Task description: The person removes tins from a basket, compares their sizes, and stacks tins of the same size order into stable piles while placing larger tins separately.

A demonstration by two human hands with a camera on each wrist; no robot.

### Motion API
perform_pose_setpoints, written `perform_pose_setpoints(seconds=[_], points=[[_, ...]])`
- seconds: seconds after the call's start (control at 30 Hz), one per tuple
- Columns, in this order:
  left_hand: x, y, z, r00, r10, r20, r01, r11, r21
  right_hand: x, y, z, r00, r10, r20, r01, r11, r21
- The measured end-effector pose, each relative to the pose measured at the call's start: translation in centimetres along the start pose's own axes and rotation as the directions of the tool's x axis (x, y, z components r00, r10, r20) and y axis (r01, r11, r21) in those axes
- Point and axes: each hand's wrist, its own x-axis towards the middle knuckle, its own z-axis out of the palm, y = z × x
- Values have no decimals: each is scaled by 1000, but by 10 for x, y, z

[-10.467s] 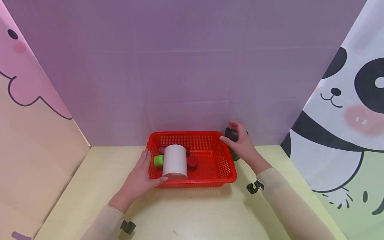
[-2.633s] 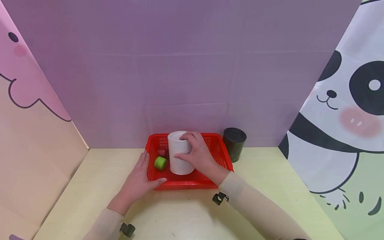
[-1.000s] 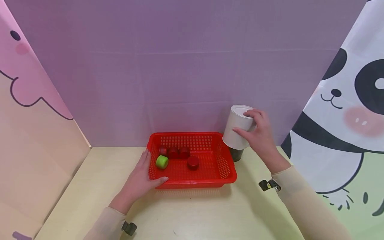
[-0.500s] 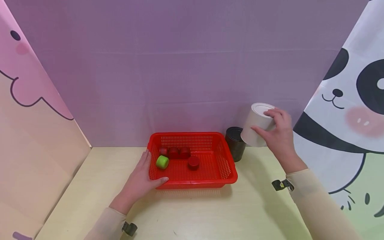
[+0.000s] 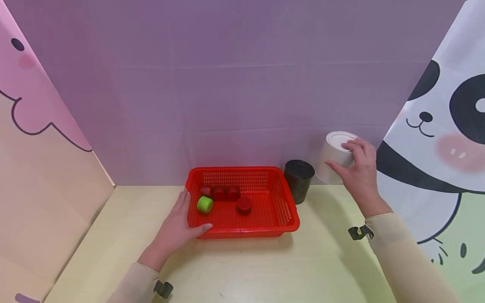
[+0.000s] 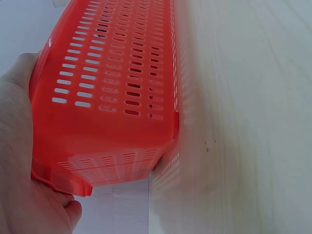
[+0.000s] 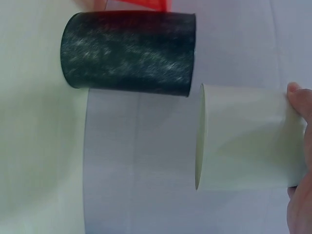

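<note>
While the left hand grips the red basket, the right hand holds the white canister above the table beside the black can; setting it down upright seems next.

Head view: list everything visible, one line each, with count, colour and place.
Basket: one, red, middle of the table.
Green cylinder: one, in the basket's left part.
Red cylinders: about four, in the basket, three along the back wall.
Black can: one, upright, right of the basket.
White can: one, tilted, right of the black can.
Table: one, pale yellow.
Backdrop: purple, cartoon panels either side.
Left hand: holds the basket's front-left corner.
Right hand: grips the white can.
</note>
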Motion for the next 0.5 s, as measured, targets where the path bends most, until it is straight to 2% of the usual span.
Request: perform_pose_setpoints(seconds=[0.17,0.5], points=[[0,0,0,1000,-1,1,1,1000,1,-4,13,3,999,-29,-18,29,1000,2],[1,-1,1,1000,-7,5,7,1000,0,-18,38,14,1000,-11,11,11,1000,10]])
